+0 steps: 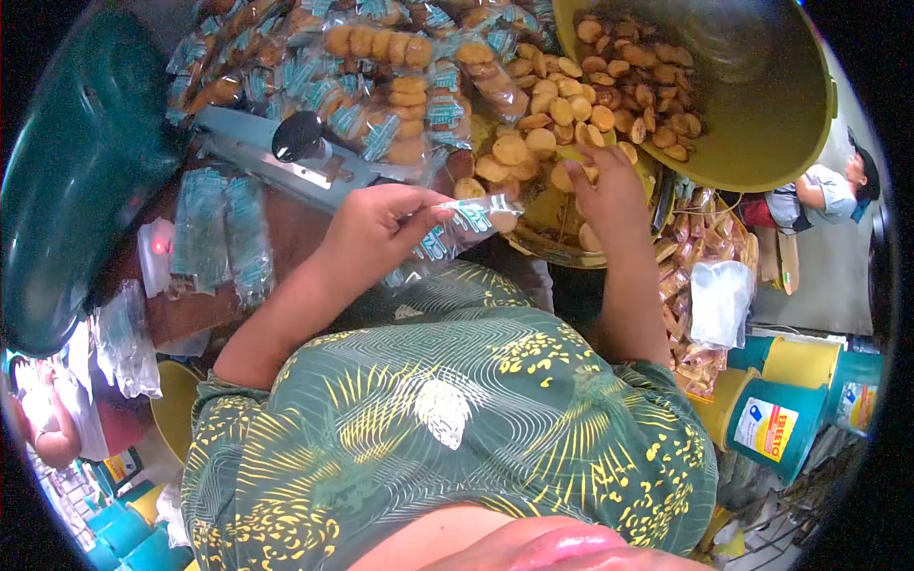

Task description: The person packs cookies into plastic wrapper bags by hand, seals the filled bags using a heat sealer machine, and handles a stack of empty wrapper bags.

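My left hand (395, 224) pinches a clear plastic bag (468, 217) with teal print, its mouth pointing toward the right. A pale round biscuit shows at the bag's mouth. Over a yellow tray (543, 224) of loose round biscuits (511, 149), my right hand (611, 195) has its thumb and fingers closed around a biscuit (588, 173); its fingertips partly cover it. Left of the tray lies a blue-grey bag sealer (257, 157) with a black knob (298, 136). Filled biscuit packs (381, 48) are heaped behind it.
A tipped yellow tub (762, 124) holds more biscuits at the right. Flat printed bags (224, 228) lie on the brown table at the left, near a dark green container (86, 171). Labelled buckets (776, 423) and wrapped packs (700, 247) stand right; a person (824, 186) sits beyond.
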`<move>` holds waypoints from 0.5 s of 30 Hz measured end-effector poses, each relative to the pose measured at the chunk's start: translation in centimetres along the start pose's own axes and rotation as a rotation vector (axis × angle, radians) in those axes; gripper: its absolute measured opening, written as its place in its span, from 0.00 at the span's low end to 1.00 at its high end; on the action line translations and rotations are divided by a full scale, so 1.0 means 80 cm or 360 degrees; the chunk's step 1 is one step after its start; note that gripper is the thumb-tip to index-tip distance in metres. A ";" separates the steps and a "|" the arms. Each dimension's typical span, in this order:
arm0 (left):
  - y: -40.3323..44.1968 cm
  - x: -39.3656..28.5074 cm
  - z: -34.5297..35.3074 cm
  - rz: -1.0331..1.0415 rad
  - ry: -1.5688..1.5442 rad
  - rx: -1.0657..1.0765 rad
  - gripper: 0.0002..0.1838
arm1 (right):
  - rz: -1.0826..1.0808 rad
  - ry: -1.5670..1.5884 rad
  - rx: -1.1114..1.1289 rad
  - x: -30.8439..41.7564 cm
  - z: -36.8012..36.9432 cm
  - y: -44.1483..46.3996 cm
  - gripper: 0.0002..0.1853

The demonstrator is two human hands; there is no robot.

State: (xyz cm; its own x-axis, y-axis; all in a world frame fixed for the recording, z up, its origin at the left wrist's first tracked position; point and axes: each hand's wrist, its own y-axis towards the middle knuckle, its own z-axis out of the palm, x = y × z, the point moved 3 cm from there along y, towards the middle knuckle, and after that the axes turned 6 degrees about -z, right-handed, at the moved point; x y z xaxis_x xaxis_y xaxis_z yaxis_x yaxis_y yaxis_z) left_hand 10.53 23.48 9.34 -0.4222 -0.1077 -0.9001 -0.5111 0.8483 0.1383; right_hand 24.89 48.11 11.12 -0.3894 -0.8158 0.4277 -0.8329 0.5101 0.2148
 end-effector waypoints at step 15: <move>0.001 -0.010 0.010 0.0320 0.0467 0.0038 0.18 | -0.0889 0.0872 0.0152 0.055 0.015 -0.019 0.12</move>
State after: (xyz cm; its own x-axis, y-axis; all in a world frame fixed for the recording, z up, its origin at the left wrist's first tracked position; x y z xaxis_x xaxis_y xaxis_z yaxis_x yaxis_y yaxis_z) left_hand 11.44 24.08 9.74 -0.7115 -0.0786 -0.6983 -0.3798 0.8791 0.2880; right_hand 24.00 43.40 11.64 0.3254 -0.6812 0.6558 -0.8879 0.0183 0.4596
